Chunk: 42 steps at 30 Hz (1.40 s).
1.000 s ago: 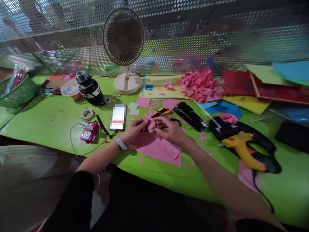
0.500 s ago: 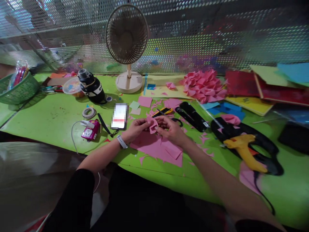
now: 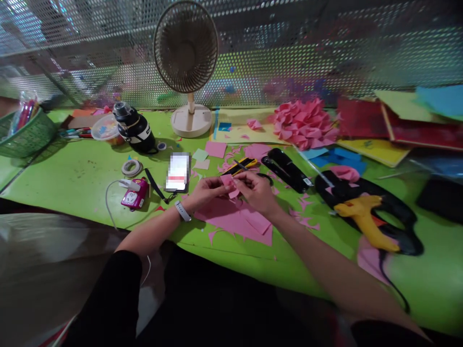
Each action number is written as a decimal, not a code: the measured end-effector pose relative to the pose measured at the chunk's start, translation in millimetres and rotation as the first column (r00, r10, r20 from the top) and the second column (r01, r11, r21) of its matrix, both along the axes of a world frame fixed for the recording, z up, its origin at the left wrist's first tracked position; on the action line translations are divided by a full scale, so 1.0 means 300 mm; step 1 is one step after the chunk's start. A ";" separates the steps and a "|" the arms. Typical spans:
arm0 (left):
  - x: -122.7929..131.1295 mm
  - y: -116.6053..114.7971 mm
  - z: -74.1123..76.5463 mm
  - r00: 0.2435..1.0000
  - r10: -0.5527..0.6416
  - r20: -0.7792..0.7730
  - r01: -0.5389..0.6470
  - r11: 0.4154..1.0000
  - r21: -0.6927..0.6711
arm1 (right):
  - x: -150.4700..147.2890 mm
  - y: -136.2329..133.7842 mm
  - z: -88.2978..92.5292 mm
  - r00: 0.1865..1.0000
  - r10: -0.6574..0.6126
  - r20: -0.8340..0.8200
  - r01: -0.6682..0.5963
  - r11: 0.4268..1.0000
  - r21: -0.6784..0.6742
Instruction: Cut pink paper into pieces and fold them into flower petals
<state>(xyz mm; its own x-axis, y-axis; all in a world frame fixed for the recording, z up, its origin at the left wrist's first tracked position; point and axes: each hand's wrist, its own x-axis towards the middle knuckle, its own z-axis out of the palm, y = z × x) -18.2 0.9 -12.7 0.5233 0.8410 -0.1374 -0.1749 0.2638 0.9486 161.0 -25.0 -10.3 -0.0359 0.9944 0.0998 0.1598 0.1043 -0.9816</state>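
Observation:
Between my two hands is a small curled piece of pink paper (image 3: pixel 229 182). My left hand (image 3: pixel 207 193) pinches its left side, and my right hand (image 3: pixel 257 192) grips its right edge with thumb and fingers. Under them lies a larger pink paper sheet (image 3: pixel 249 226) with smaller pieces on it. Just beyond my fingers are a yellow-and-black box cutter (image 3: pixel 240 166) and a pair of scissors (image 3: pixel 266 179), partly hidden by my right hand. A black stapler (image 3: pixel 287 169) rests to their right. Thin pink paper scraps (image 3: pixel 304 202) are scattered around.
A fan (image 3: pixel 191 120) stands at the back beside a heap of pink paper petals (image 3: pixel 306 123). Left are a black bottle (image 3: pixel 135 130), a phone (image 3: pixel 178 172), a tape roll (image 3: pixel 131 167) and a pink power adapter (image 3: pixel 134 195). A yellow glue gun (image 3: pixel 365 219) lies right.
The pink paper piece has been turned and folded a little between my fingers. My right fingers have closed in on it. The view has shifted slightly.

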 end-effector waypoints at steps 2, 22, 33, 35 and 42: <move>0.002 0.006 -0.011 1.000 0.022 -0.011 -0.022 1.000 0.022 | -0.004 -0.001 -0.001 0.998 0.010 -0.058 -0.013 0.999 -0.048; 0.001 0.013 -0.018 0.998 0.004 -0.069 0.003 0.996 0.093 | -0.001 0.014 -0.018 0.996 0.061 -0.070 -0.064 0.997 -0.035; 0.006 0.011 -0.015 0.997 0.059 -0.051 -0.056 0.996 0.068 | 0.019 0.017 -0.007 0.972 0.004 0.234 -0.025 0.996 0.088; 0.009 0.005 -0.009 0.996 0.082 -0.020 -0.081 0.996 0.032 | 0.020 0.016 -0.003 0.974 0.006 0.227 -0.027 0.996 0.088; 0.001 0.000 0.015 0.988 0.125 0.095 -0.104 0.975 -0.198 | 0.028 0.023 -0.013 0.989 -0.001 0.147 -0.017 0.993 0.120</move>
<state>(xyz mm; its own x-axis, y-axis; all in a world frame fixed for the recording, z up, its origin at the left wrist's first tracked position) -17.9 0.8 -8.3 0.4456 0.8595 -0.2504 -0.3118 0.4112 0.8566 169.5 -18.1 -14.4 -0.0667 0.9750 0.2122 0.2996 0.2224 -0.9278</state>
